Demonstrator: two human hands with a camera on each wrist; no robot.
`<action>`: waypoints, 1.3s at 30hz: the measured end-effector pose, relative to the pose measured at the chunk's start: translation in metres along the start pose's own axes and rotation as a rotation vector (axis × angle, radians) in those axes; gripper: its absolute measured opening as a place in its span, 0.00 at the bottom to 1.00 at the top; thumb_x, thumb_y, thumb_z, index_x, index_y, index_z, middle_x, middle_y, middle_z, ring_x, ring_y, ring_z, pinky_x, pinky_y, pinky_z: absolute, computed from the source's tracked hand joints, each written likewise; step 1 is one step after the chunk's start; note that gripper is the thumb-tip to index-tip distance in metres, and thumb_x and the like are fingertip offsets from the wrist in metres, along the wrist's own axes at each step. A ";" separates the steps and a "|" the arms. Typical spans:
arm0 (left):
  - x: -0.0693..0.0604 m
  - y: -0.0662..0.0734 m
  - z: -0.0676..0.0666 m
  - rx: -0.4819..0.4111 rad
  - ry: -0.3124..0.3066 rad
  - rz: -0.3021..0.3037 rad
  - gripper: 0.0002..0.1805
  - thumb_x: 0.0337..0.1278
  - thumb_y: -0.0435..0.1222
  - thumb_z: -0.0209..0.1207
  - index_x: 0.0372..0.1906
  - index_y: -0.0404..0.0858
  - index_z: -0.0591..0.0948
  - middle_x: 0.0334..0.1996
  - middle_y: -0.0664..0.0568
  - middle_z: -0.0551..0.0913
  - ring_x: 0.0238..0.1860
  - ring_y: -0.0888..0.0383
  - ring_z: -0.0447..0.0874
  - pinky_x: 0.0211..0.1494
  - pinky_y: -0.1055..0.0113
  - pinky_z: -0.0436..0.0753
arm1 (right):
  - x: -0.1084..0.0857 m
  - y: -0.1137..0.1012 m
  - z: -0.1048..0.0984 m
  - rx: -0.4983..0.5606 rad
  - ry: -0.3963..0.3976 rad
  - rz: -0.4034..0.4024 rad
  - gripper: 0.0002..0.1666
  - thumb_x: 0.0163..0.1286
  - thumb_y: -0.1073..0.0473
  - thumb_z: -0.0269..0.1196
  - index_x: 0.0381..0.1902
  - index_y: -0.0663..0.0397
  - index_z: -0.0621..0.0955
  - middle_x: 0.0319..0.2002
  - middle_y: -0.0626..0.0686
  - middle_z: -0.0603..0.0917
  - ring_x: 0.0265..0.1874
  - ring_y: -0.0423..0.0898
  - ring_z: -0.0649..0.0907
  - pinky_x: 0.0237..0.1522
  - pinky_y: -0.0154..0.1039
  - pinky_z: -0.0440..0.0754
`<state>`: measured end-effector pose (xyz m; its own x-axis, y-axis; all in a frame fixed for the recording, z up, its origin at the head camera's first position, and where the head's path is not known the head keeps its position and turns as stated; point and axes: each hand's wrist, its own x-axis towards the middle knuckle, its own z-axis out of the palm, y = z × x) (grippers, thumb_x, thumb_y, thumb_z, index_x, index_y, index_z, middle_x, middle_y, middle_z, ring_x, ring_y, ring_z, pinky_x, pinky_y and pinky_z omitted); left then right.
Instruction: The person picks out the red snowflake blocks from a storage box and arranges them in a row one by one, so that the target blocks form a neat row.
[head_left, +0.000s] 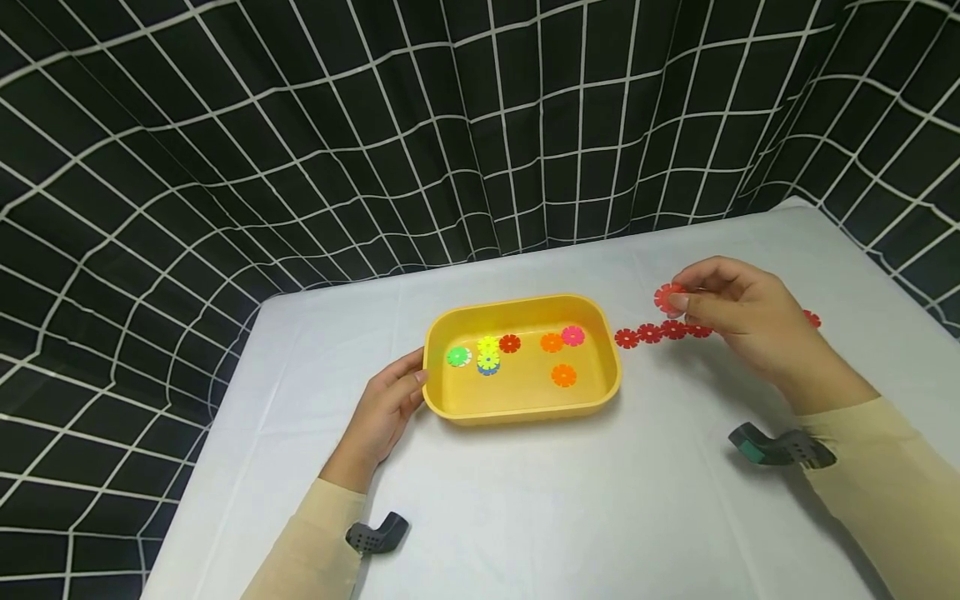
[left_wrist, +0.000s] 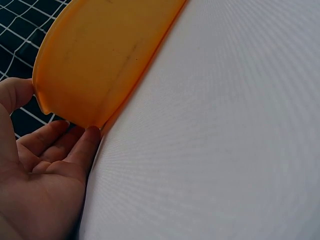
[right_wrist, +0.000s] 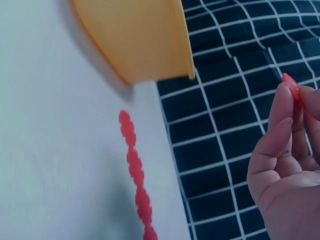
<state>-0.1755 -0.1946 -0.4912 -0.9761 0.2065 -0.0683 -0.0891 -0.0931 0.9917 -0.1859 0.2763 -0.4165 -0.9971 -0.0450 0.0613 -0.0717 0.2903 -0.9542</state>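
My right hand [head_left: 750,325] pinches a red notched plastic disc [head_left: 667,298] between thumb and fingers, raised above the table. Below it, a row of overlapping red notched discs [head_left: 649,333] lies on the white cloth, partly hidden by the hand. In the right wrist view the held disc [right_wrist: 290,80] shows edge-on at the fingertips. My left hand [head_left: 384,408] holds the left end of a yellow plastic tray [head_left: 510,396]. The left wrist view has the thumb at the tray's rim and the fingers against its outer wall.
Inside the tray lie several loose discs: a green one [head_left: 458,357], yellow ones [head_left: 488,359], orange ones [head_left: 564,375], a pink one [head_left: 573,336] and a red one [head_left: 510,343]. A white cloth [head_left: 540,500] covers the table. Black grid-patterned curtain [head_left: 450,125] hangs behind the table.
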 end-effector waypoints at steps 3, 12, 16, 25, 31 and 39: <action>0.000 0.000 0.000 0.005 -0.005 0.006 0.28 0.81 0.32 0.55 0.79 0.26 0.70 0.77 0.40 0.71 0.76 0.45 0.72 0.73 0.60 0.77 | -0.001 0.003 -0.005 -0.018 0.005 0.005 0.18 0.81 0.57 0.68 0.62 0.58 0.82 0.50 0.47 0.88 0.48 0.49 0.84 0.45 0.34 0.89; -0.001 0.002 0.004 0.004 -0.005 -0.001 0.27 0.82 0.32 0.55 0.78 0.28 0.72 0.75 0.43 0.74 0.75 0.48 0.74 0.73 0.59 0.76 | -0.005 0.012 -0.022 -0.100 0.021 0.046 0.21 0.81 0.52 0.68 0.64 0.56 0.81 0.50 0.42 0.88 0.47 0.47 0.82 0.43 0.32 0.88; -0.001 0.002 0.004 0.006 -0.004 -0.003 0.27 0.82 0.32 0.55 0.78 0.28 0.72 0.76 0.43 0.74 0.75 0.49 0.73 0.74 0.59 0.76 | -0.007 0.021 -0.030 -0.112 0.027 0.067 0.22 0.80 0.51 0.69 0.65 0.55 0.81 0.49 0.40 0.89 0.46 0.46 0.84 0.42 0.32 0.87; -0.002 0.004 0.003 0.021 0.009 -0.009 0.27 0.82 0.33 0.56 0.78 0.29 0.72 0.76 0.44 0.74 0.75 0.50 0.73 0.73 0.61 0.76 | -0.006 0.042 -0.053 -0.018 0.089 0.102 0.23 0.81 0.52 0.68 0.68 0.54 0.81 0.53 0.43 0.86 0.49 0.44 0.84 0.46 0.29 0.87; -0.001 0.003 0.002 0.020 0.008 -0.012 0.28 0.81 0.33 0.56 0.78 0.29 0.72 0.76 0.44 0.73 0.75 0.50 0.73 0.73 0.61 0.76 | -0.004 0.055 -0.070 0.298 0.163 0.060 0.16 0.77 0.64 0.71 0.60 0.56 0.87 0.47 0.47 0.88 0.42 0.41 0.86 0.41 0.28 0.87; -0.002 0.003 0.002 0.022 0.001 -0.001 0.28 0.81 0.34 0.57 0.78 0.30 0.72 0.76 0.44 0.74 0.75 0.49 0.73 0.73 0.60 0.77 | -0.005 0.068 -0.092 0.288 0.226 0.085 0.16 0.79 0.62 0.69 0.62 0.52 0.86 0.47 0.43 0.90 0.42 0.40 0.87 0.40 0.27 0.87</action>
<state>-0.1739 -0.1934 -0.4884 -0.9762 0.2055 -0.0694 -0.0856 -0.0710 0.9938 -0.1880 0.3848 -0.4551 -0.9820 0.1888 0.0110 -0.0108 0.0022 -0.9999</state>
